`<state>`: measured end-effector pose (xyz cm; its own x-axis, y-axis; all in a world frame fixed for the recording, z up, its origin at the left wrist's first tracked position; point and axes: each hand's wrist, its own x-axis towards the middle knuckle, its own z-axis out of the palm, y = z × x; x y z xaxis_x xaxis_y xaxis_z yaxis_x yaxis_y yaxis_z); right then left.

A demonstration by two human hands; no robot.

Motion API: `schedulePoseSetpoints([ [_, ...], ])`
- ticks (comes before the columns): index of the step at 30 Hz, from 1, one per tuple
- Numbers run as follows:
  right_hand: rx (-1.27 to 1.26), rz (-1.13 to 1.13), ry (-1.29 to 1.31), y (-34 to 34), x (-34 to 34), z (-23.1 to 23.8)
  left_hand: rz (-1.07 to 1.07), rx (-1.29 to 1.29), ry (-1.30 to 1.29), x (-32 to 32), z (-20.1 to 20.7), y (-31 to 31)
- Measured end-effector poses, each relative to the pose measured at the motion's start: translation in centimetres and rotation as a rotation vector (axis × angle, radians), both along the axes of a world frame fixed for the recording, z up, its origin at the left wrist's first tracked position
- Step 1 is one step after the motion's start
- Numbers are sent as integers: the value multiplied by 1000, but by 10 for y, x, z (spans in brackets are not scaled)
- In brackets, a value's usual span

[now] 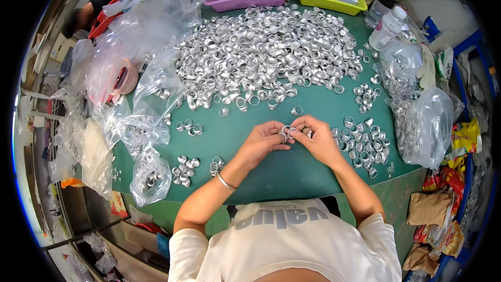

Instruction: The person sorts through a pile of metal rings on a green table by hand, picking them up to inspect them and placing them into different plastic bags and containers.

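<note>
My left hand [265, 140] and my right hand [316, 138] meet over the near middle of the green table. Between their fingertips are silver rings [285, 132], pinched by both hands; how many is hard to make out. Another ring [297, 110] lies alone just beyond my fingers. Farther off spreads a big heap of silver rings [266, 52]. To the right of my right hand is a loose group of rings [365, 143]. Small clusters of rings [185, 171] lie left of my left forearm, one of them partly beside the wrist.
At the back stand a purple basket [209, 1] of rings and a yellow-green tray [334, 6]. Clear plastic bags [156, 89] cover the left side. A white bottle [385, 30] and bags of rings [425, 125] line the right edge. Shelves with packets [433, 209] stand lower right.
</note>
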<state>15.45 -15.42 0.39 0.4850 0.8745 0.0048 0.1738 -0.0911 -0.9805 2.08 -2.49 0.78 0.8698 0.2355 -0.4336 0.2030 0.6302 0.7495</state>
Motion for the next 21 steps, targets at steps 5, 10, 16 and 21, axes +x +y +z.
schedulePoseSetpoints([
  [5, -87, -104, -187, -18, 16, 13, -138, 78, -16, 31, 3, -7],
  [10, -50, -327, -145, -50, 66, 8, -282, 376, -94, 109, 6, -27],
  [16, 201, -606, 521, -92, 123, 25, -188, 1305, -332, 211, -18, -55],
  [21, 484, -437, 912, -97, 131, 12, -122, 1433, -455, 227, -47, -64],
])
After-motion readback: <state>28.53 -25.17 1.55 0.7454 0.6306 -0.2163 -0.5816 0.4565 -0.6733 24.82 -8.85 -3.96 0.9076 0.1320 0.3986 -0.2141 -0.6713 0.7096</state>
